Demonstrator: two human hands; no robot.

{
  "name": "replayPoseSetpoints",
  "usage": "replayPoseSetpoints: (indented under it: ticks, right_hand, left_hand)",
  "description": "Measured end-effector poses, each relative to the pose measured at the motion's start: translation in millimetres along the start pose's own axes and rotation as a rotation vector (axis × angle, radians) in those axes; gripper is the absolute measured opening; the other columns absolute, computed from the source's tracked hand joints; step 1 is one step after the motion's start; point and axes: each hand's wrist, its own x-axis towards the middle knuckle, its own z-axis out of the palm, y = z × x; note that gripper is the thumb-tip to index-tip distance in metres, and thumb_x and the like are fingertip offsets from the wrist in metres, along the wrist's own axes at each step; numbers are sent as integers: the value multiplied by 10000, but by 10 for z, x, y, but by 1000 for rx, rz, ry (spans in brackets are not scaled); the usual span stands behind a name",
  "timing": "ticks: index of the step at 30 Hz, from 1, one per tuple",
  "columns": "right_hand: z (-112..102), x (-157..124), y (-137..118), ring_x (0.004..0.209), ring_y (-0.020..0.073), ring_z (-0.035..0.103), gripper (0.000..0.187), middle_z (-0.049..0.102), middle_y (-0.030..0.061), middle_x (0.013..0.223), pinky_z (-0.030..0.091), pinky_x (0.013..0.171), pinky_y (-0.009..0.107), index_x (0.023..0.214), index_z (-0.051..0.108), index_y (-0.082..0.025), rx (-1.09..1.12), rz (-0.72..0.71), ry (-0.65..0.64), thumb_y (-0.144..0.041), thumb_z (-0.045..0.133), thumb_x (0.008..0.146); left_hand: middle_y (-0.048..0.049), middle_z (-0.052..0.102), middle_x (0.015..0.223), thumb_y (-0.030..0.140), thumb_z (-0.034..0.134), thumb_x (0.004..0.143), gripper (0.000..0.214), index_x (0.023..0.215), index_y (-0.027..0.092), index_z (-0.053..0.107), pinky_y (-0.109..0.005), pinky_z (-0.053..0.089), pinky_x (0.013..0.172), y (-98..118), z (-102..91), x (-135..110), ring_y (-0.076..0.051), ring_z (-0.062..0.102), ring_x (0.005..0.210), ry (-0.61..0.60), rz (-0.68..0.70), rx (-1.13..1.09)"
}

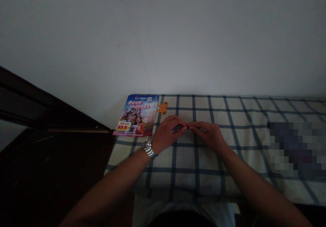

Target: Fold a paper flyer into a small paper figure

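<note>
My left hand (168, 133) and my right hand (207, 136) meet above a checked cloth (193, 172), their fingertips pinching a small dark and silver object (179, 128). The fingers hide most of it, and its kind is too small to tell. A silver wristwatch (149, 149) circles my left wrist. Just left of that hand lies a stack of glossy printed flyers (134, 115) showing a red "89.9" price tag. A small orange cutout piece (162, 107) pokes out beside the stack, near my left fingers.
The checked cloth covers a bed or bench against a white wall (163, 33). Dark wooden furniture (51, 118) stands to the left of it. A pixelated, blurred patch (296, 149) covers something on the cloth at the right.
</note>
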Motion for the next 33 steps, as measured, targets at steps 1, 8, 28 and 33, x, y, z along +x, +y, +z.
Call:
replayPoseSetpoints:
  ticks: [1,8,28,33]
  right_hand:
    - [-3,1,1,900,232,785,145,819,4,1013,644,841,362,1037,807,-285,-1,4,2,-320,708,938]
    - [-28,16,14,1007,239,769,208,802,17,1106,630,910,381,1132,784,-291,34,-11,-50,-324,659,970]
    - [-27,30,35,968,225,759,160,803,22,1044,612,903,369,1058,776,-275,21,-19,-42,-334,655,971]
    - [-17,42,-9,952,227,747,193,785,39,1059,621,875,379,1126,740,-277,1,-20,-62,-329,649,964]
  left_hand:
    - [-25,672,923,291,638,973,102,925,217,688,-327,492,858,1,-3,3,-182,622,919,0,-5,-4]
    - [-22,665,923,289,634,976,106,925,214,688,-307,492,831,-30,-23,8,-177,612,910,-19,-35,12]
    - [-31,656,956,309,612,986,114,955,215,669,-331,493,867,-54,-6,-5,-187,615,936,-62,-42,7]
    - [-29,631,948,298,615,987,114,940,207,665,-301,498,801,-47,-11,-5,-166,603,881,-8,-56,3]
